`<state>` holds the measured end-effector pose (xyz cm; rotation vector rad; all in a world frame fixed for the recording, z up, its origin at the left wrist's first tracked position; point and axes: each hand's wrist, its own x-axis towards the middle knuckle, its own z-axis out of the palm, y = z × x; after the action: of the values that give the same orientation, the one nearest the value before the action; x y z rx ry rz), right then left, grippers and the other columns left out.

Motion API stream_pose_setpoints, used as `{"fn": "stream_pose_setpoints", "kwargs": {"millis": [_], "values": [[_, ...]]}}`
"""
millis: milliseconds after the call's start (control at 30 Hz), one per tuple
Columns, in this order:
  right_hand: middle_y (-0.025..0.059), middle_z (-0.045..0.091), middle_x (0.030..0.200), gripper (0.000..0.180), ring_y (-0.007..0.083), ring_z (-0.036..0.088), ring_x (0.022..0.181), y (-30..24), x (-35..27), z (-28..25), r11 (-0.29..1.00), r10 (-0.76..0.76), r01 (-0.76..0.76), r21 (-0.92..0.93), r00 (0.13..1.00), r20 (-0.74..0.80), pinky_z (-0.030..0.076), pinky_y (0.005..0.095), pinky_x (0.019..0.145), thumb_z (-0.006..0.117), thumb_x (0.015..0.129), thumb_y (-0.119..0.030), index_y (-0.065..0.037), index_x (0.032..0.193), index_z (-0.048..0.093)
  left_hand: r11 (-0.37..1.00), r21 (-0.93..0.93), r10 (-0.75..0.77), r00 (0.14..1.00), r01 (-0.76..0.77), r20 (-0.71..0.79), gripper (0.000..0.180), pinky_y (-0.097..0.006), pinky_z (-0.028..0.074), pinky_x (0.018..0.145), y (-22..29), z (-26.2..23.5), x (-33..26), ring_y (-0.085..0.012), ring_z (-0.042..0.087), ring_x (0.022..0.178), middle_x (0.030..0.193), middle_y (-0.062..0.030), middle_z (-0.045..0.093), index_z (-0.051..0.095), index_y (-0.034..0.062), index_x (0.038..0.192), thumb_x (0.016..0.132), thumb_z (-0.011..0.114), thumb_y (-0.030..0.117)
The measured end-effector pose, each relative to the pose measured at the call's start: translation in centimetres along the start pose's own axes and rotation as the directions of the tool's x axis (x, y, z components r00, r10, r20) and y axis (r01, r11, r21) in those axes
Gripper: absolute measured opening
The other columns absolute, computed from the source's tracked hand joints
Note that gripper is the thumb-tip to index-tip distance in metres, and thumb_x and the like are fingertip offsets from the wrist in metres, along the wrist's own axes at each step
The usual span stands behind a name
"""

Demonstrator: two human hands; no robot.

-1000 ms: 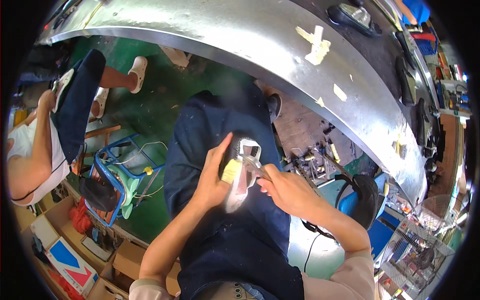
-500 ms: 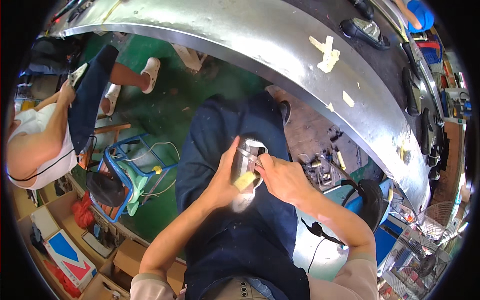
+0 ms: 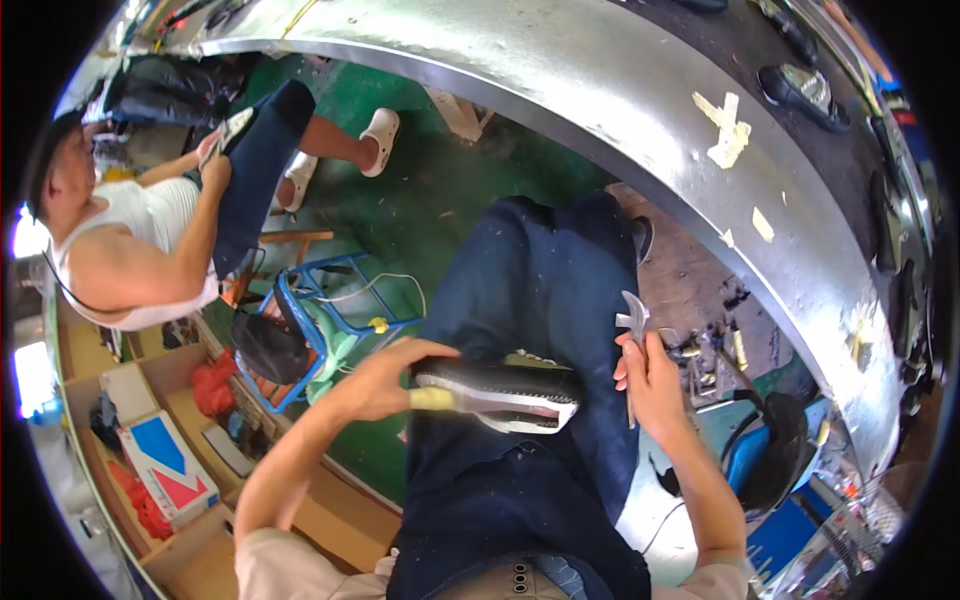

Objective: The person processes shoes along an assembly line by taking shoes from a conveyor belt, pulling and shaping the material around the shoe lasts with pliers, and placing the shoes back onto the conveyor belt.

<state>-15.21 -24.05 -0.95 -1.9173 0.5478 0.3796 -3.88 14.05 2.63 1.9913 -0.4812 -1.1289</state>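
A black shoe [image 3: 500, 385] with a white strip along its edge and a row of stitches lies sideways across my lap. Its heel-to-toe direction I cannot tell. At its left end my left hand [image 3: 385, 382] grips it, fingers over the top and the thumb, wrapped in yellow tape [image 3: 432, 399], along the near side. Off to the right, above my thigh, my right hand [image 3: 652, 385] is closed round steel lasting pincers [image 3: 634, 312]. Their curved head with a side stub points away from me, and a handle shows below the fingers. The pincers are apart from the shoe.
A curved metal bench [image 3: 590, 95] arcs ahead and right, with several dark shoes [image 3: 803, 95] beyond. At left, another person [image 3: 150, 240] sits holding a light shoe. A blue-framed stool [image 3: 290, 340] and a wooden shelf [image 3: 250, 480] stand left; a blue seat [image 3: 740, 460] stands right.
The shoe has turned from lengthwise to crosswise on my lap. My right hand has pulled the pincers away from it to the right and raised their head; my left hand keeps its hold.
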Motion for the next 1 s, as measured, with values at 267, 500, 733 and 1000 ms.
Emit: {"fn": "stream_pose_setpoints", "kwargs": {"millis": [267, 500, 733, 1000], "values": [[0.0063, 0.072, 0.091, 0.027, 0.0147, 0.070, 0.078, -0.2, 0.0, -0.8, 0.978, 0.015, -0.039, 0.205, 0.993, 0.119, 0.055, 0.0309, 0.074, 0.060, 0.113, -0.026, -0.003, 0.126, 0.064, 0.241, -0.859, -0.224, 0.836, -0.451, -0.502, 0.043, -0.039, 0.059, 0.102, 0.7, 7.4, 7.7, -0.0226, 0.073, 0.114, 0.126, -0.0134, 0.073, 0.057, 0.0068, 0.146, 0.107, 0.068, 0.021], [0.0017, 0.064, 0.087, 0.036, 0.0120, 0.064, 0.079, -2.1, -2.1, -3.0, 0.935, 0.056, -0.177, 0.308, 0.929, 0.366, 0.052, 0.0291, 0.070, 0.051, 0.118, -0.035, -0.004, 0.132, 0.062, 0.628, -0.776, -0.277, 0.918, -0.052, -0.285, 0.046, -0.036, 0.053, 0.103, 3.7, 10.4, 13.2, -0.0206, 0.066, 0.118, 0.134, -0.0134, 0.066, 0.050, -0.0012, 0.150, 0.105, 0.049, 0.000], [0.0100, 0.073, 0.113, 0.039, 0.0189, 0.073, 0.096, -3.5, -3.0, -2.1, 0.900, 0.133, -0.389, 0.198, 0.677, 0.724, 0.060, 0.0347, 0.078, 0.051, 0.117, -0.036, -0.001, 0.133, 0.058, 0.485, -0.864, -0.104, 0.973, -0.133, -0.208, 0.060, -0.037, 0.048, 0.116, 3.6, 13.9, 9.3, -0.0226, 0.059, 0.137, 0.156, -0.0132, 0.057, 0.031, 0.0097, 0.171, 0.119, 0.046, 0.034], [0.0211, 0.072, 0.089, 0.024, 0.0438, 0.073, 0.082, -4.8, -3.9, -1.9, 0.759, -0.336, 0.512, -0.403, 0.838, 0.431, 0.056, 0.0521, 0.066, 0.067, 0.107, -0.022, -0.002, 0.113, 0.055, 0.769, -0.580, 0.080, 0.941, -0.268, -0.330, 0.073, -0.036, 0.025, 0.131, 1.9, 14.0, 9.0, -0.0254, 0.033, 0.161, 0.175, -0.0149, 0.034, 0.025, 0.0043, 0.173, 0.118, 0.038, 0.050]]}}
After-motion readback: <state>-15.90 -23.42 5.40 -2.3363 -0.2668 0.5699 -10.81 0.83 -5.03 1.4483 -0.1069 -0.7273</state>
